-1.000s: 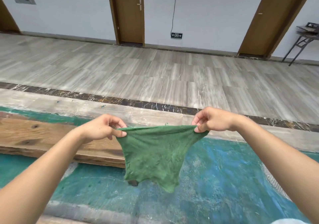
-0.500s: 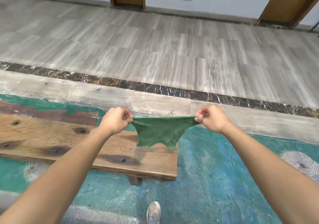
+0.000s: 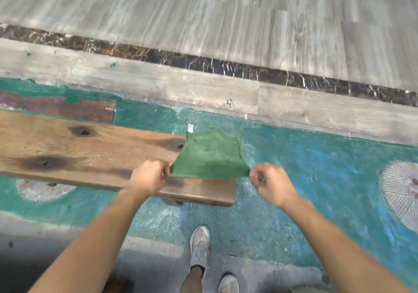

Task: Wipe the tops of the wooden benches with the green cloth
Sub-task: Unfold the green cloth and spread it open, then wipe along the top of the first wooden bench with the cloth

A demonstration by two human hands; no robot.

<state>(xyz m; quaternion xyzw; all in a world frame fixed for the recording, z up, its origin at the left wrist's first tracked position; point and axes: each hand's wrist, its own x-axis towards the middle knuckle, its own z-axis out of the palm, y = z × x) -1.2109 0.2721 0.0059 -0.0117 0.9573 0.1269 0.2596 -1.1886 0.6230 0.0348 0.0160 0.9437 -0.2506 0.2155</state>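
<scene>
Flooring beyond the hands is pale streaked grey tile (image 3: 226,17), edged by a dark veined marble strip (image 3: 203,63) and a worn stone kerb (image 3: 158,82); under the hands it is scuffed teal painted floor (image 3: 305,168). A knotted brown wooden desk (image 3: 79,152) runs left from the hands, its squared end below the cloth. The left hand (image 3: 149,177) and right hand (image 3: 272,183) each pinch a near corner of the fuzzy green cloth (image 3: 209,157), held taut between them, its long edge running left to right, its ragged far edge pointing away over the desk end. Grey shoes (image 3: 200,245) stand below.
</scene>
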